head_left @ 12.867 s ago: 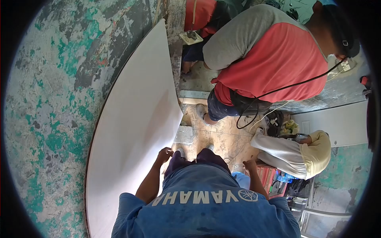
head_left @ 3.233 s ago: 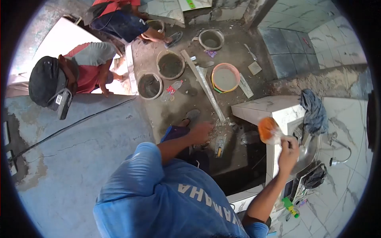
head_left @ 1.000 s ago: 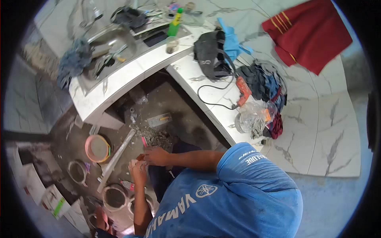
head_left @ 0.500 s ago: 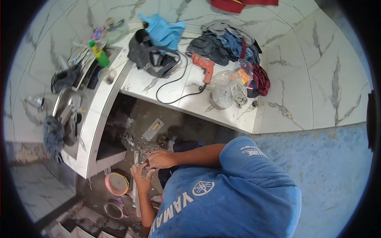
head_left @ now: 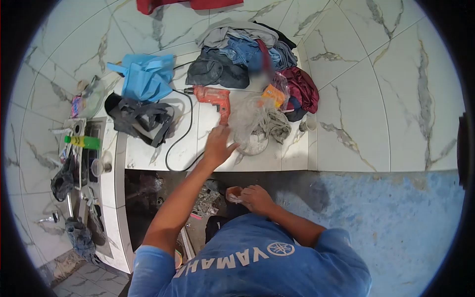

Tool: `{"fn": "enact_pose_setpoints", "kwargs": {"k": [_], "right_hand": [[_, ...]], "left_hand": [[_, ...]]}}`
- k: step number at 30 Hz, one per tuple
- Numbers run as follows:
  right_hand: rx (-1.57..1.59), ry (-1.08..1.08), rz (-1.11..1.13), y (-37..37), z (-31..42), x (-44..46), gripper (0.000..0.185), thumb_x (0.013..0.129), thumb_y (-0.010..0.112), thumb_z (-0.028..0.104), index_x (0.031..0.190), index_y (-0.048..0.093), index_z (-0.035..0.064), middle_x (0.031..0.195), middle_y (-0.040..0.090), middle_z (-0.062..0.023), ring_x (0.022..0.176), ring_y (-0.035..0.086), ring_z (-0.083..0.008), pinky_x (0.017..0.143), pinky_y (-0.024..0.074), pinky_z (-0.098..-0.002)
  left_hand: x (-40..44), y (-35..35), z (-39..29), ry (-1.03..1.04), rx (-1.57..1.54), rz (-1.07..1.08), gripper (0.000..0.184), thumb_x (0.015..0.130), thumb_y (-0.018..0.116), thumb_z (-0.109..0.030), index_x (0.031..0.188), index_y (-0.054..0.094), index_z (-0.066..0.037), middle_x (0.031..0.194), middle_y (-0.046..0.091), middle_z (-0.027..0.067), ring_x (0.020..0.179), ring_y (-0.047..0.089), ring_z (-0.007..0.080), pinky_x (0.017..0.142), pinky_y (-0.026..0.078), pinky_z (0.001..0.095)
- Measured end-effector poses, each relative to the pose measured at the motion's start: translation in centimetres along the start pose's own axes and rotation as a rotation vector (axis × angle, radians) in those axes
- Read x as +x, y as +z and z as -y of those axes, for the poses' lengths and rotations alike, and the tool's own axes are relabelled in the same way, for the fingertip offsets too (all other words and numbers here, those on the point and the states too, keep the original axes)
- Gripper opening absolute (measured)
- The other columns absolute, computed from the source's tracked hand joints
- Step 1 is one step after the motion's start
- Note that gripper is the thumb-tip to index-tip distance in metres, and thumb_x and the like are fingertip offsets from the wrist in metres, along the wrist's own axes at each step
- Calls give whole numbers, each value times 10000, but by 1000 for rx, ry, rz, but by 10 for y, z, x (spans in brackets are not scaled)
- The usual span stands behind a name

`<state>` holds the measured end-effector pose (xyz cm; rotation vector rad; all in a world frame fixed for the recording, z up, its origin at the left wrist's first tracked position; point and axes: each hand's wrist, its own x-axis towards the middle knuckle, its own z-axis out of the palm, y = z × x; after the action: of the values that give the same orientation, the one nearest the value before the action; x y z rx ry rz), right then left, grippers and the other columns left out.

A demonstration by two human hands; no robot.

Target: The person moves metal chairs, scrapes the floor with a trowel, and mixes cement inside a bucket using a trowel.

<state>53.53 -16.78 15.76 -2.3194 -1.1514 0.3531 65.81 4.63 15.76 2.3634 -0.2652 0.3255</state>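
My left hand (head_left: 217, 146) reaches over the front of the white tiled counter (head_left: 208, 161), fingers stretched out and thumb apart. Its fingertips are at the bottom of the handle of a red power drill (head_left: 213, 96), which lies on its side; whether they touch cannot be seen. Beside that hand lies a clear plastic bag (head_left: 247, 119). Lower down, in front of my body, my right hand (head_left: 257, 199) is closed on a small reddish-brown piece (head_left: 233, 193) with a pale edge; its exact kind is unclear.
A black cord curves across the counter beside a dark strapped bag (head_left: 143, 119) and a blue cloth bag (head_left: 146, 76). Piled clothes (head_left: 237, 54) lie behind the drill. A green bottle (head_left: 86, 142) is by the sink at left. Rubble (head_left: 205, 203) lies on the floor below.
My hands, together low over the floor before, have parted. The left has moved up to the drill on the counter; the right has moved rightward with the reddish-brown piece. The view has shifted right.
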Motion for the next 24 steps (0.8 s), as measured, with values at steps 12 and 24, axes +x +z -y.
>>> {"fn": "enact_pose_setpoints", "kwargs": {"k": [12,24], "right_hand": [[164,348,-253,-49,-33,-34,114,748,603,141,848,631,95,843,585,-83,806,557,-283,728,424,-405],[183,557,-458,-67,-28,-44,155,656,671,68,803,624,77,797,611,-93,734,578,-297,671,446,-389]], "left_hand": [[70,8,65,-149,206,888,648,606,733,-414,1131,555,-79,1048,602,140,1067,538,303,908,369,467],[316,197,40,201,138,402,403,757,542,-58,1159,565,-64,1214,531,171,1062,556,334,834,465,435]]}}
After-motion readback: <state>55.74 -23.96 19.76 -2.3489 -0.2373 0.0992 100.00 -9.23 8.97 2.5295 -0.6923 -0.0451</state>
